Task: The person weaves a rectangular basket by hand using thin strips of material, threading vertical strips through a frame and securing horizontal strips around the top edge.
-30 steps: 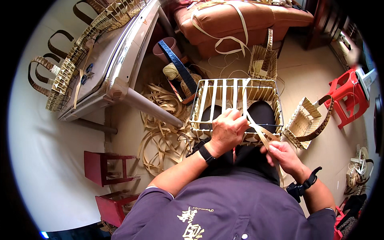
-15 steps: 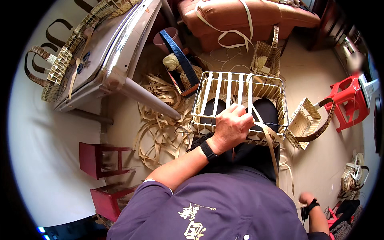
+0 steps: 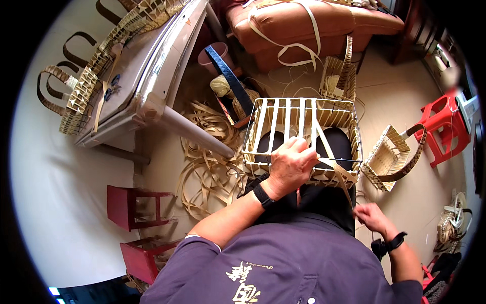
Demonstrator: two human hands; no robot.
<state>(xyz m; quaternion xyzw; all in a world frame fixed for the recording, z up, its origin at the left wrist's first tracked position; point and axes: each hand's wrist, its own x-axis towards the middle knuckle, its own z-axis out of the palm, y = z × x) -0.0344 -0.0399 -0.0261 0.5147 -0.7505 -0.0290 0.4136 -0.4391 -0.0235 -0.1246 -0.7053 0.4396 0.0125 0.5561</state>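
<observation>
Across my lap rests a rectangular wire-framed basket [image 3: 358, 133] woven with pale flat strips. Several strips span the left part of its top; the right part stays uncovered. My left hand [image 3: 292, 164] is closed at the near wire rim, pinching a flat strip [image 3: 326, 142] there. That strip slants over the opening, and a tan length trails past the basket's near right corner. To the right of my lap, my right hand [image 3: 373, 218] is closed, with the hanging length reaching its fingertips. What lies beneath my left fingers is hidden.
A handled basket [image 3: 387, 157] lies right of my lap; another handled basket [image 3: 339, 76] stands beyond. Loose strips [image 3: 207, 167] heap on the floor at left. A table [image 3: 147, 96] holds baskets and scissors [image 3: 112, 86]. Red stools [image 3: 445, 129] stand at both sides.
My right hand has come up and inward from the lower right to the hanging strip. My left hand stays closed at the near rim. The view has shifted slightly.
</observation>
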